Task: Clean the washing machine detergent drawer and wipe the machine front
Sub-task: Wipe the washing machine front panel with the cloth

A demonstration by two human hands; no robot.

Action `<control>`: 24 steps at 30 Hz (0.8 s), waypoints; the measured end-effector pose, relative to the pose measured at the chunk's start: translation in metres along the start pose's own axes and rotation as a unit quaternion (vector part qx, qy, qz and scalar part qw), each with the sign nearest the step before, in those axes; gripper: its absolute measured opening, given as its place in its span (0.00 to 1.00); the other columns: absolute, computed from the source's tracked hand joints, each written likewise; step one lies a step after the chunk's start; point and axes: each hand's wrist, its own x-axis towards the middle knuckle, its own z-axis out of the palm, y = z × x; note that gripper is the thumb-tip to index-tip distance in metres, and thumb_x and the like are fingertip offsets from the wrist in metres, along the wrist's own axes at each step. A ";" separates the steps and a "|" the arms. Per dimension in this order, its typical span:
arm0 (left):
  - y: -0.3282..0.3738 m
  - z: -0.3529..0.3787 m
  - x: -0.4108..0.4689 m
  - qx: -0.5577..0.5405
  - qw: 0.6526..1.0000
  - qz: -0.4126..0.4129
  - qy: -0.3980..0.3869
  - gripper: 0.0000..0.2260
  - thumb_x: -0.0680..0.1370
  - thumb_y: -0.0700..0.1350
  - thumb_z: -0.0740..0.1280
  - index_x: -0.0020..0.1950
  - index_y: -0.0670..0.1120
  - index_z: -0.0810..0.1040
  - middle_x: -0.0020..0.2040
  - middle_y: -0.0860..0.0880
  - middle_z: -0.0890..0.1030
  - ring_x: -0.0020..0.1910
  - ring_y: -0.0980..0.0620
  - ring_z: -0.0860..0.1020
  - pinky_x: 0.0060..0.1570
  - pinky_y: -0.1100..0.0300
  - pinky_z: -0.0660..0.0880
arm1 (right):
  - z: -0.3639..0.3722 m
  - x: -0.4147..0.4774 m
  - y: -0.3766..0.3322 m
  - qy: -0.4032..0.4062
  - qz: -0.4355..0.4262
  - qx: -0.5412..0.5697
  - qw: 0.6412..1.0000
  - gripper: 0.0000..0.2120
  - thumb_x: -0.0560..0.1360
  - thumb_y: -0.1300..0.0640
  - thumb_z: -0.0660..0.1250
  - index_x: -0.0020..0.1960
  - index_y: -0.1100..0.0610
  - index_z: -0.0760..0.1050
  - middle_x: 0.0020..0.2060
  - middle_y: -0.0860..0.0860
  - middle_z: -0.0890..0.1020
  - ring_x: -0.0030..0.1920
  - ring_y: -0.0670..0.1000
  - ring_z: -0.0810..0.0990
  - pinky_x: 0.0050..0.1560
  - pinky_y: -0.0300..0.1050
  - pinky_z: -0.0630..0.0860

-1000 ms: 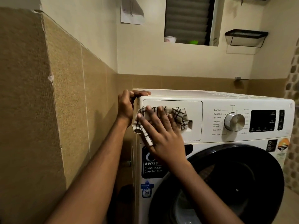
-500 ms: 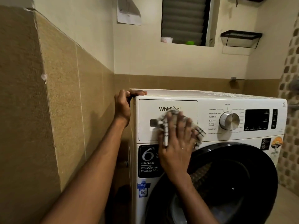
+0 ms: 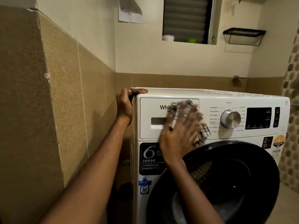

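Observation:
A white front-loading washing machine (image 3: 210, 96) stands in the corner. Its detergent drawer panel (image 3: 149, 110) at the upper left is closed. My right hand (image 3: 179, 135) lies with spread fingers on a black-and-white checked cloth (image 3: 203, 134) and presses it against the right part of the drawer panel, covering part of the brand name. The hand is blurred by motion. My left hand (image 3: 124, 105) grips the machine's top left corner, with the thumb on top and the fingers down the side.
A silver dial (image 3: 230, 119) and a dark display (image 3: 258, 118) sit to the right of the cloth. The round black door (image 3: 242, 167) is below. A tiled wall (image 3: 64, 102) stands close on the left. A black wall shelf (image 3: 244, 35) and a louvred window (image 3: 186, 18) are above.
My right hand has swept the cloth rightward across the drawer panel, from its left edge to its right part. My left hand has kept its grip on the corner.

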 end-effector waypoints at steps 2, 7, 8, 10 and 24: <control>0.000 0.000 0.001 -0.005 1.000 -0.003 0.003 0.23 0.73 0.46 0.51 0.34 0.40 0.84 0.41 0.40 0.86 0.49 0.44 0.83 0.55 0.53 0.76 | 0.004 -0.005 0.001 -0.041 -0.277 -0.083 0.956 0.30 0.81 0.40 0.53 0.80 0.45 0.50 0.80 0.51 0.44 0.79 0.56 0.42 0.76 0.61 0.43; 0.001 0.000 -0.002 0.009 1.000 0.001 0.003 0.22 0.73 0.46 0.52 0.35 0.38 0.83 0.40 0.41 0.86 0.49 0.45 0.83 0.55 0.54 0.77 | -0.008 0.033 0.022 0.022 -0.228 -0.053 0.972 0.27 0.81 0.41 0.53 0.79 0.43 0.55 0.79 0.48 0.54 0.79 0.52 0.50 0.76 0.57 0.52; 0.002 0.000 -0.002 0.014 1.000 0.004 0.007 0.22 0.73 0.46 0.52 0.35 0.39 0.83 0.41 0.41 0.86 0.49 0.44 0.83 0.56 0.53 0.76 | -0.008 0.035 0.014 0.031 -0.128 -0.018 0.991 0.27 0.82 0.39 0.50 0.79 0.42 0.53 0.80 0.48 0.51 0.79 0.51 0.47 0.77 0.57 0.48; 0.002 0.001 -0.003 0.017 1.000 0.006 0.007 0.22 0.73 0.46 0.52 0.35 0.39 0.83 0.41 0.40 0.86 0.49 0.44 0.83 0.57 0.51 0.75 | -0.003 0.030 -0.008 0.020 -0.069 -0.008 0.997 0.27 0.82 0.38 0.48 0.79 0.42 0.50 0.80 0.49 0.47 0.79 0.51 0.42 0.77 0.58 0.43; 0.002 -0.006 -0.002 0.004 1.000 -0.010 -0.014 0.23 0.74 0.46 0.52 0.35 0.46 0.86 0.43 0.44 0.86 0.51 0.45 0.83 0.60 0.52 0.74 | 0.001 0.020 -0.026 -0.059 -0.221 -0.033 0.973 0.27 0.81 0.44 0.54 0.79 0.41 0.52 0.80 0.47 0.46 0.79 0.50 0.40 0.77 0.58 0.43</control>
